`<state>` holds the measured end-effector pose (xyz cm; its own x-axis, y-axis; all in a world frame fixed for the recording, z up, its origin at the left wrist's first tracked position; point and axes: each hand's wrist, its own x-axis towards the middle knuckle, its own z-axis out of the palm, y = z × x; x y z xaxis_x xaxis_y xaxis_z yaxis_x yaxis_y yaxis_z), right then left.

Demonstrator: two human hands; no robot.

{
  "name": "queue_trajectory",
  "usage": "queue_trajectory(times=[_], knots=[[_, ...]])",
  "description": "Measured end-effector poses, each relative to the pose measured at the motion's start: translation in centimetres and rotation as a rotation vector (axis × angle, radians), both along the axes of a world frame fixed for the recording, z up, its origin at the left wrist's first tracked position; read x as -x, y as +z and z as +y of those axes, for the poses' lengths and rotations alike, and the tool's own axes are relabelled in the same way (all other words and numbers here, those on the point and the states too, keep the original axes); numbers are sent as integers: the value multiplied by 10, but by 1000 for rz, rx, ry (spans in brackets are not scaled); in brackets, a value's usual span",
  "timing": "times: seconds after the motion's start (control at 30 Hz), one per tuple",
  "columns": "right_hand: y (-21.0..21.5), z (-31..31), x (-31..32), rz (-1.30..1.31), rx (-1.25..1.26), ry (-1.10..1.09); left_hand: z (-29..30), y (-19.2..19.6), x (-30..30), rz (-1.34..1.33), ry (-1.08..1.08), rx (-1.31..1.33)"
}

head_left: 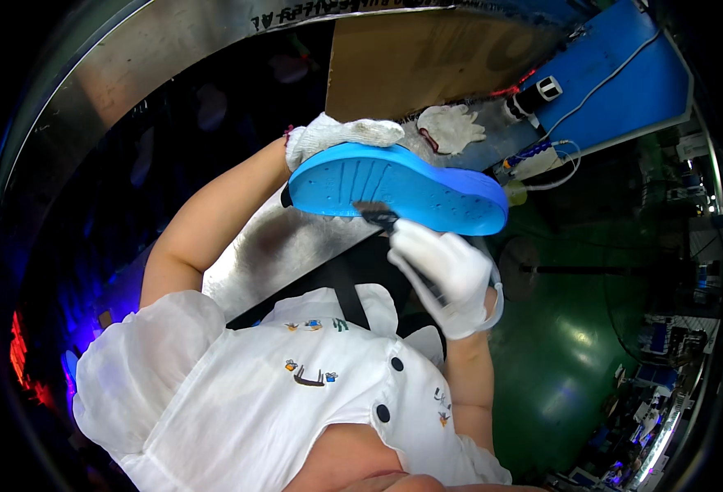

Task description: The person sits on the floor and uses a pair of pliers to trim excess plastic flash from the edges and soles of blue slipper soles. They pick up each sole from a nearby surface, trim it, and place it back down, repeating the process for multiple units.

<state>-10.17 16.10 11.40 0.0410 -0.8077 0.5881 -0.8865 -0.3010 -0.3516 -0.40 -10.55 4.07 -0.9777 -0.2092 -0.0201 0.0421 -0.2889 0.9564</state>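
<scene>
A blue shoe sole is tilted so that its grooved, dotted face shows. My left hand, in a white knit glove, is closed on the upper left edge of the sole. My right hand, gloved too and slightly blurred, grips a small dark-handled brush. The brush's brownish tip is at the lower edge of the sole's face; whether it touches cannot be made out. Most of the brush handle is hidden by the right glove.
A spare white glove lies on the metal bench beyond the sole. Behind stands a brown cardboard sheet. At the far right are a black cylinder, a blue panel and a white cable. Green floor shows at right.
</scene>
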Motion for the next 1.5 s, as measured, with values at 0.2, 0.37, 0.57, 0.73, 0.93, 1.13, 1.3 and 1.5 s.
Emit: queue_trajectory(times=[0.2,0.37,0.57,0.73,0.93,1.13,1.3,1.5], knots=[[5,3,4,39,84,7,14,41,-27,-280,132,68],[13,14,-10,151,-43,-3,14,42,-29,-257,226,47],[22,18,13,113,-129,16,11,56,-36,-353,221,-164],[16,13,32,26,130,-102,9,66,-41,-354,227,-162],[24,3,17,9,29,29,16,63,-31,-370,182,-245],[25,-9,6,-261,-28,191,22,36,-15,59,-182,-592],[-8,-32,-3,-81,373,-170,92,35,7,155,258,-816],[1,0,-22,-510,176,116,85,43,-42,303,27,-820]])
